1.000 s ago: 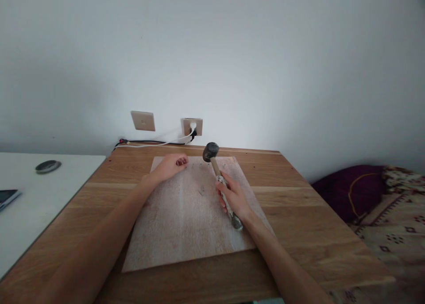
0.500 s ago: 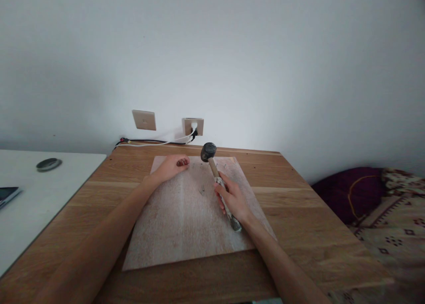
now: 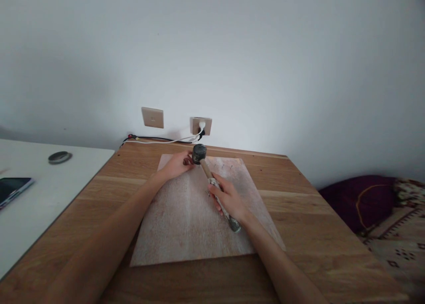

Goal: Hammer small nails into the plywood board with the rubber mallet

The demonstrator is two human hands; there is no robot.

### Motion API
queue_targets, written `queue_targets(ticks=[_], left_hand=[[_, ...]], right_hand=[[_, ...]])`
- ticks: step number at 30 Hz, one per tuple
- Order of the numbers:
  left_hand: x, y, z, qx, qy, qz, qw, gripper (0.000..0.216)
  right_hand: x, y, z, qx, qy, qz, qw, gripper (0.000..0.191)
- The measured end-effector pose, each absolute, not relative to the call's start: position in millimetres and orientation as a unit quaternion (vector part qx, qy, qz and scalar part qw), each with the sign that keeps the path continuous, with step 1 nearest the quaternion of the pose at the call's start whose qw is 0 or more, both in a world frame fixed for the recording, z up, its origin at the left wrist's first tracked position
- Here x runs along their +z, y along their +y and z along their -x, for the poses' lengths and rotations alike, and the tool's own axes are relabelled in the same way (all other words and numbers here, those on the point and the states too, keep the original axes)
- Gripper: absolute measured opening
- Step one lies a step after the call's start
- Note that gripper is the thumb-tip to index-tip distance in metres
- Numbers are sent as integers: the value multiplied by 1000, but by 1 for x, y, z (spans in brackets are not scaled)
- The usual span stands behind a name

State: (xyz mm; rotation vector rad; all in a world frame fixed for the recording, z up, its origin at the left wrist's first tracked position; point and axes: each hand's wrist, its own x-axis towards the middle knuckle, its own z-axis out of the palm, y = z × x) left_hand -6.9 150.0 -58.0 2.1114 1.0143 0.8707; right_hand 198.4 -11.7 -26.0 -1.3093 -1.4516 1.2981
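A pale plywood board (image 3: 186,224) lies on the wooden table (image 3: 315,242). My right hand (image 3: 227,200) is wrapped round the handle of a hammer (image 3: 212,185), whose dark head (image 3: 199,153) is low over the board's far edge. My left hand (image 3: 177,164) rests on the far left part of the board with its fingers curled in a pinch right beside the hammer head. What the fingers pinch is too small to make out.
A wall switch (image 3: 152,117) and a socket (image 3: 201,125) with a white plug and cables sit just behind the table. To the left stands a white table (image 3: 36,202) bearing a phone (image 3: 13,188) and a round lid (image 3: 59,157). A purple cushion (image 3: 358,202) and patterned fabric lie at the right.
The hammer head has swung left and down towards my left hand's fingertips. The view has shifted slightly, and my left hand stays on the board's far edge.
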Motion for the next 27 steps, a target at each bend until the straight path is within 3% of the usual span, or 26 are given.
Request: queue_targets(ticks=[10,19,23,27], left_hand=[[-58,150,7,329,380,-805,315,33],[-53,147,8,308,397,-813,294,38],[-32,144,12,297,409,-831,234,47],[-5,127,3,240,342,-893,169,27]], right_hand=[[-27,-17,-197,485,-582,538,370,64],[-29,-14,-200,491,-581,533,371,53],[-24,-16,-206,497,-569,524,393,55],[-16,-16,-217,462,-534,534,465,54]])
